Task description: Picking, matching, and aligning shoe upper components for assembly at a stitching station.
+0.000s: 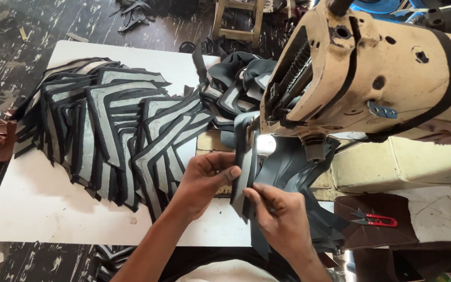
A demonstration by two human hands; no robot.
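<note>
A scuffed dark workshop floor [6,31] littered with scraps surrounds the white rectangular surface [37,209]. The worn beige industrial sewing machine [371,73] looms over it, beside a fanned stack of grey-and-black angled cut pieces [110,125]. The left hand [204,180] and right hand [280,214] each pinch the grey-and-black fabric strip [246,177] with their fingers, just below the needle area. Fingertips look close enough to be caught, and a loose grip could skew the piece. Red thread snips [377,220] lie well apart.
</note>
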